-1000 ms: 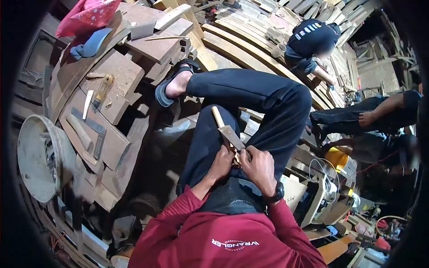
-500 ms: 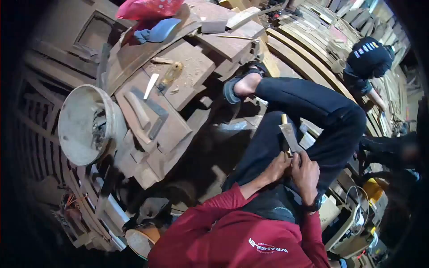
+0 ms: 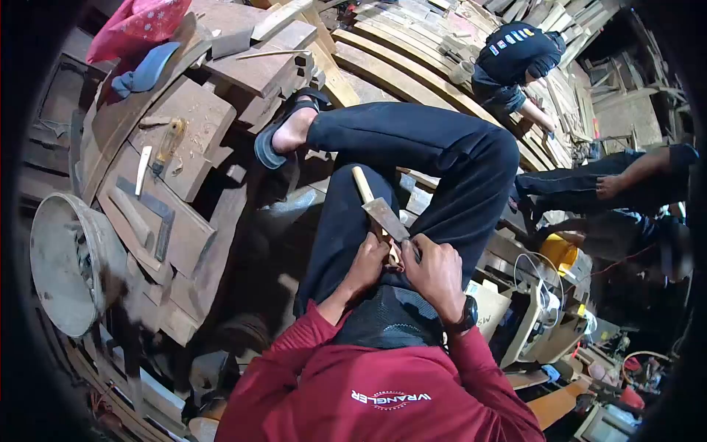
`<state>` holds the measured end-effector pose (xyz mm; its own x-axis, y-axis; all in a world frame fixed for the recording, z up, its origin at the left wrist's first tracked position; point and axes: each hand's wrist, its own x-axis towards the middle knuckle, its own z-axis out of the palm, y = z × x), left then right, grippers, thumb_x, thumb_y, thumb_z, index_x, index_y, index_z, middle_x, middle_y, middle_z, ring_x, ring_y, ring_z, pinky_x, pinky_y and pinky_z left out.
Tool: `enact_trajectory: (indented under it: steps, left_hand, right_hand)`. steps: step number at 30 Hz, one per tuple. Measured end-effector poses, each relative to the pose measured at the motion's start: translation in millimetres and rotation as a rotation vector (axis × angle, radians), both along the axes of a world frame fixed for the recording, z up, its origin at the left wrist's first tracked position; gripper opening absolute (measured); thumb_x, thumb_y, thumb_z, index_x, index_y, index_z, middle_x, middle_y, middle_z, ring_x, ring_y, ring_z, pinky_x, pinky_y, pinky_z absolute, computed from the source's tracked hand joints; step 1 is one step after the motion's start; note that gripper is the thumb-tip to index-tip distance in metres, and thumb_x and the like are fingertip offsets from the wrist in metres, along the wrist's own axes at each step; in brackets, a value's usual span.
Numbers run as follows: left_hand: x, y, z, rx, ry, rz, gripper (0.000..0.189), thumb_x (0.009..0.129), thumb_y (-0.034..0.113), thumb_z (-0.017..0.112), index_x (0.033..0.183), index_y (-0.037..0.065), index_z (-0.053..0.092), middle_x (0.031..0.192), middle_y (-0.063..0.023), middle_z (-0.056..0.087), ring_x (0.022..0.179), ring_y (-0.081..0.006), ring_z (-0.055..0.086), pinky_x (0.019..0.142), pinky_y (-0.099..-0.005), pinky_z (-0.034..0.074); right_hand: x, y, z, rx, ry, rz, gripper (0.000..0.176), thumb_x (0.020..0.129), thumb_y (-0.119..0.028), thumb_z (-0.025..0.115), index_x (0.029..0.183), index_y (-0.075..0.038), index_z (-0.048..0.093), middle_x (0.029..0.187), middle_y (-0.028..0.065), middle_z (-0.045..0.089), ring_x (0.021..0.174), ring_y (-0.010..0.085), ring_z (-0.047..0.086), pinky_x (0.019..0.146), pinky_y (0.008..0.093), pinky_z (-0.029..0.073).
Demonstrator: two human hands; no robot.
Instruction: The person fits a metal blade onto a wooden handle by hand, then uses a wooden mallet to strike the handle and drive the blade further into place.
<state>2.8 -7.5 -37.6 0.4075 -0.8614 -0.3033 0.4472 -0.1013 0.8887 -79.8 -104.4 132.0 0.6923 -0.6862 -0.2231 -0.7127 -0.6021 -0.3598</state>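
Over my lap, my left hand [image 3: 366, 263] is closed around the lower part of a pale wooden stick [image 3: 362, 184], whose upper end points away from me. My right hand [image 3: 436, 271] grips a wide, flat metal blade [image 3: 386, 219] at its near end; its handle is mostly hidden by the fingers. The blade lies slantwise across the stick, covering its middle. Both hands are close together, and thin pale wood bits [image 3: 393, 254] show between them.
To the left, a stack of boards [image 3: 191, 258] carries a metal square [image 3: 163, 214] and a wooden-handled tool [image 3: 171, 144]. Beside it stands a white bucket [image 3: 66, 295]. A co-worker [image 3: 515, 59] bends over planks at upper right; another person's arm [image 3: 637, 173] shows at right.
The view has swung right, so the bench and bucket sit further left, and more of the right side shows. Both hands keep their hold; the blade still crosses the stick.
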Motion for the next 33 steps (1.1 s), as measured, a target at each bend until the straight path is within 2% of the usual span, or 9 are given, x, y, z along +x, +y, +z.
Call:
enact_trajectory:
  steps: [5,9,10,18,21,22,25,29,33]
  left_hand:
    - [-3,-5,27,-0.155,0.249,0.131,0.041,0.104,0.028,0.055,0.135,0.002,0.048,0.115,-0.0037,0.060,0.099,-0.0120,0.059,0.086,-0.0278,0.050]
    - [0,4,-22,-0.036,0.203,-0.070,0.053,0.104,0.034,0.058,0.144,0.004,0.041,0.125,-0.0038,0.057,0.111,-0.0122,0.057,0.094,-0.0295,0.048]
    - [-3,0,10,-0.056,0.277,0.045,0.052,0.107,0.036,0.054,0.137,-0.005,0.044,0.117,-0.0152,0.065,0.102,-0.0196,0.064,0.085,-0.0331,0.054]
    - [3,2,10,-0.044,0.231,0.020,0.044,0.105,0.031,0.055,0.133,-0.003,0.047,0.107,-0.0124,0.063,0.091,-0.0187,0.067,0.078,-0.0332,0.056]
    - [-14,0,-38,-0.050,-0.209,0.046,0.039,0.104,0.026,0.055,0.131,-0.002,0.048,0.107,-0.0120,0.062,0.086,-0.0175,0.067,0.074,-0.0308,0.056]
    - [-1,-4,24,-0.104,0.230,0.085,0.038,0.105,0.022,0.053,0.132,-0.003,0.047,0.109,-0.0119,0.061,0.090,-0.0204,0.067,0.079,-0.0331,0.056]
    - [5,-4,45,0.016,0.090,0.057,0.038,0.105,0.021,0.051,0.134,-0.004,0.046,0.111,-0.0134,0.062,0.093,-0.0211,0.067,0.080,-0.0349,0.056]
    - [-7,2,-37,-0.019,-0.127,-0.001,0.045,0.105,0.027,0.054,0.136,-0.004,0.045,0.116,-0.0161,0.064,0.100,-0.0190,0.066,0.083,-0.0347,0.055]
    - [-4,-5,-5,-0.093,-0.008,0.103,0.047,0.106,0.032,0.053,0.137,-0.003,0.046,0.109,-0.0159,0.066,0.093,-0.0216,0.066,0.078,-0.0357,0.056]
  right_hand:
    - [20,-1,-26,-0.046,-0.046,0.002,0.032,0.100,-0.033,0.057,0.090,-0.004,0.066,0.066,0.0270,0.065,0.064,0.0470,0.067,0.060,0.0555,0.054]
    - [10,-1,5,-0.063,-0.016,0.022,0.032,0.097,-0.033,0.061,0.087,-0.005,0.069,0.066,0.0261,0.066,0.063,0.0458,0.068,0.060,0.0536,0.055]
    - [10,-2,1,-0.055,-0.034,0.015,0.032,0.098,-0.033,0.060,0.088,-0.005,0.069,0.066,0.0261,0.066,0.063,0.0459,0.068,0.060,0.0537,0.056]
    - [19,-4,5,-0.026,0.033,0.002,0.032,0.099,-0.033,0.060,0.091,-0.004,0.071,0.073,0.0273,0.067,0.071,0.0462,0.068,0.066,0.0540,0.056]
    - [18,-7,-1,0.011,0.021,-0.010,0.033,0.099,-0.033,0.058,0.090,-0.003,0.070,0.073,0.0271,0.068,0.072,0.0462,0.069,0.067,0.0545,0.056]
    - [23,-7,-9,0.001,0.020,-0.020,0.034,0.100,-0.033,0.058,0.090,-0.003,0.069,0.073,0.0270,0.067,0.072,0.0463,0.068,0.067,0.0549,0.055]
    - [31,-7,-22,0.000,-0.030,-0.008,0.034,0.101,-0.034,0.057,0.090,-0.003,0.067,0.072,0.0270,0.067,0.071,0.0475,0.067,0.066,0.0570,0.054]
    - [20,-5,-4,0.007,0.006,0.024,0.034,0.102,-0.033,0.054,0.090,-0.003,0.066,0.071,0.0280,0.066,0.070,0.0489,0.067,0.066,0.0578,0.054]
    - [26,-8,-15,0.017,-0.009,0.008,0.035,0.101,-0.035,0.057,0.091,-0.003,0.068,0.072,0.0286,0.066,0.071,0.0489,0.066,0.066,0.0572,0.054]
